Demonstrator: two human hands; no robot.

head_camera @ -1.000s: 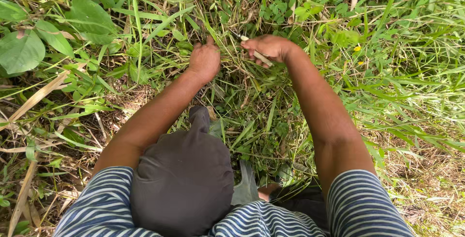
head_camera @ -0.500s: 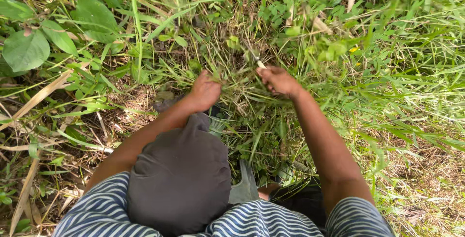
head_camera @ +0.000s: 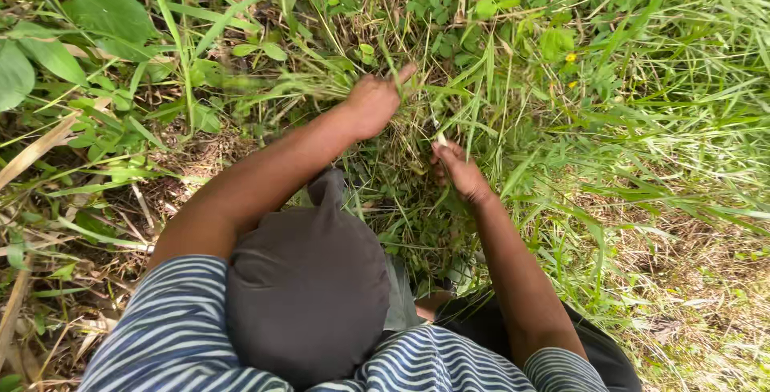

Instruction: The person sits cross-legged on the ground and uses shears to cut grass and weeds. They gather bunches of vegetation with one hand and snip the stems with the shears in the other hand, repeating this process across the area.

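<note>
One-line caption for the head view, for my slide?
Left hand grips a grass tuft; right hand holds a small tool at its base.

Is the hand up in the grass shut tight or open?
Shut. The left hand is a fist around a bunch of grass, with just one finger sticking out.

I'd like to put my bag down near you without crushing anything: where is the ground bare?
Thinnest cover: the dry straw patch at lower right, beside the right arm, and the brown litter left of the left arm. It is crowded around the left hand and right hand, deep in tall grass.
</note>
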